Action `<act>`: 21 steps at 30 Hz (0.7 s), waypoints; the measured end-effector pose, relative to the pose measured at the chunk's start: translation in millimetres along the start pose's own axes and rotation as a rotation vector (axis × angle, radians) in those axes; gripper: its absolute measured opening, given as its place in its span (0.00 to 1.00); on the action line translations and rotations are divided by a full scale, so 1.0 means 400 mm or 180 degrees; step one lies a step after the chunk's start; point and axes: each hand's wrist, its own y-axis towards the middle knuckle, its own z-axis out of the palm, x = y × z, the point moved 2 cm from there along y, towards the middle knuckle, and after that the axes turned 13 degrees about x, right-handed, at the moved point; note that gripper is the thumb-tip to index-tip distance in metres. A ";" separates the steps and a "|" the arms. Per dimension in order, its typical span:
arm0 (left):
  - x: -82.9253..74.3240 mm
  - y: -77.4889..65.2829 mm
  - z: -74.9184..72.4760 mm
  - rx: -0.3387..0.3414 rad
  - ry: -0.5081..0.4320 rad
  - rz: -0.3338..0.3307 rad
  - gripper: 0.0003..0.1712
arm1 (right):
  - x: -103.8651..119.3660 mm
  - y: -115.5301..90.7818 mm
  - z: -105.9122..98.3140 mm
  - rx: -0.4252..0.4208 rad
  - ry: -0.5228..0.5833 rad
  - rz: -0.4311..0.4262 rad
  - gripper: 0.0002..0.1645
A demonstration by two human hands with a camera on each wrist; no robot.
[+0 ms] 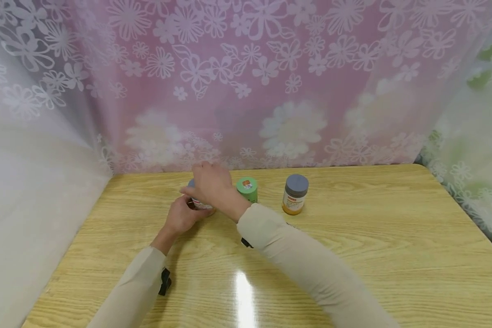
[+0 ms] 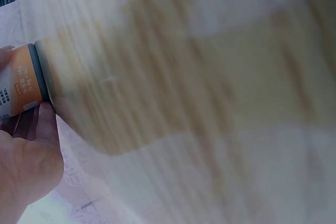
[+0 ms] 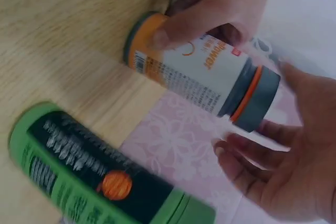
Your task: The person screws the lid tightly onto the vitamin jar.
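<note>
On the left side of the table, my left hand [image 1: 182,216] grips a bottle [image 3: 194,69] with a white and orange label. Its dark blue-grey lid [image 3: 264,98] has an orange ring below it. In the right wrist view the thumb lies across the label and the bottle appears tilted. My right hand [image 1: 213,182] is over the lid, thumb and fingers spread loosely around it; whether they touch it is hard to tell. Beside the bottle stands a green jar [image 1: 247,189] with a green lid, partly behind my right forearm. Its dark label [image 3: 94,161] shows in the right wrist view.
Farther right stands another jar [image 1: 294,202] with a grey lid and an orange base. The wood-grain table [image 1: 373,228] meets a pink floral curtain [image 1: 229,114] at the back. Pale curtains hang at both sides.
</note>
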 end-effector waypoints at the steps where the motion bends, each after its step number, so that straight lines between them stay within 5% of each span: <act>1: 0.001 0.000 0.000 0.0003 -0.0024 0.0001 0.33 | -0.001 0.000 0.001 -0.0001 -0.0024 -0.0072 0.41; 8: 0.004 -0.005 -0.004 0.0027 -0.0132 -0.0029 0.31 | -0.019 -0.003 -0.040 0.0628 0.0042 -0.1292 0.30; 11: 0.004 -0.003 -0.005 -0.0012 -0.0088 0.0001 0.29 | -0.024 -0.002 -0.051 0.0925 0.0077 -0.1569 0.26; 15: 0.002 0.001 -0.003 -0.0045 -0.0040 0.0076 0.28 | -0.025 0.000 -0.051 0.0980 0.0104 -0.1435 0.24; 21: 0.001 0.001 -0.005 0.0023 -0.0046 0.0011 0.28 | -0.005 0.006 -0.039 0.0436 0.0019 -0.0809 0.17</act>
